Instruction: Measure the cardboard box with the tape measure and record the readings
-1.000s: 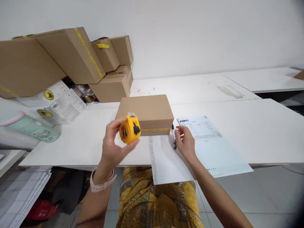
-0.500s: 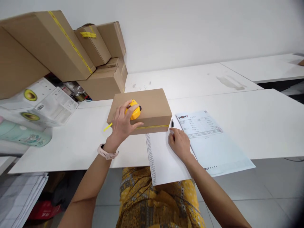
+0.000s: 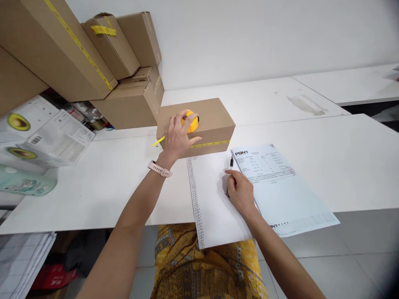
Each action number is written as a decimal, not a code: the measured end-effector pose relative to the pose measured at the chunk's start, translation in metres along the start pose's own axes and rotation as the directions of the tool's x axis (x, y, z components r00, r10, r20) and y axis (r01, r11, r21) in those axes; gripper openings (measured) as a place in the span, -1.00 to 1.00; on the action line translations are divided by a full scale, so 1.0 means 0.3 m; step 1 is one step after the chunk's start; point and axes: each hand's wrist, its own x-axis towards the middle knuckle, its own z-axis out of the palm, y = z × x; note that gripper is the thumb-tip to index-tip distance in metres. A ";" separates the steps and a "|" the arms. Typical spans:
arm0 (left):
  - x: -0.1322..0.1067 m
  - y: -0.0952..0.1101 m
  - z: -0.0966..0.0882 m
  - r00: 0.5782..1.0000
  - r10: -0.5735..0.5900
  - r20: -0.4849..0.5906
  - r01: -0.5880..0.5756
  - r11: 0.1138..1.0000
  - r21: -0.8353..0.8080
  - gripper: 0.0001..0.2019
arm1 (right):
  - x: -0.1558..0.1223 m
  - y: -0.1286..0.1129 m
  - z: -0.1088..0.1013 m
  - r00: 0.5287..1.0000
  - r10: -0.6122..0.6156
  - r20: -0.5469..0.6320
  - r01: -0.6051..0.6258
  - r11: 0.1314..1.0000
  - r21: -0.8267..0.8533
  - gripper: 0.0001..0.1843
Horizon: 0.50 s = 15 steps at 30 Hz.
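My left hand is closed round a yellow tape measure on top of a brown cardboard box. A short length of yellow blade sticks out to the left past the box edge, and the hand's heel lies against the box's near side. Under the box's near edge lies a spiral notebook with a blank white page. On that page my right hand is curled over a black pen. One end of the pen shows beyond the fingers, and a dark part shows beneath them.
Right of the notebook lies a printed document, reaching past the near table edge. Cardboard boxes are stacked at the back left. Beside them stand white cartons with avocado pictures and a mint-green bottle.
The cardboard box has shifted away and to the right, with my left hand and the tape measure on it. More of the notebook's top shows. My right hand now covers the pen's middle.
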 end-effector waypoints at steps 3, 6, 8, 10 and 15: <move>-0.014 0.015 -0.002 0.997 0.032 -0.065 -0.033 0.999 -0.002 -0.32 | -0.004 -0.012 -0.016 0.993 -0.061 -0.097 0.073 0.989 0.132 -0.63; -0.096 0.033 0.000 0.972 0.098 -0.212 -0.100 0.995 0.003 -0.50 | -0.009 -0.023 -0.028 0.966 -0.146 -0.214 0.191 0.958 0.212 -0.65; -0.177 0.034 0.015 0.957 0.158 -0.243 -0.173 0.984 -0.041 -0.70 | -0.011 -0.027 -0.032 0.942 -0.195 -0.272 0.259 0.939 0.226 -0.65; -0.257 0.023 0.040 0.969 0.187 -0.164 -0.208 0.971 -0.118 -0.80 | -0.010 -0.028 -0.031 0.917 -0.239 -0.319 0.313 0.927 0.207 -0.66; -0.366 -0.031 0.109 0.980 0.047 0.191 -0.014 0.985 -0.173 -0.80 | 0.001 -0.015 -0.010 0.882 -0.251 -0.399 0.315 0.943 0.103 -0.81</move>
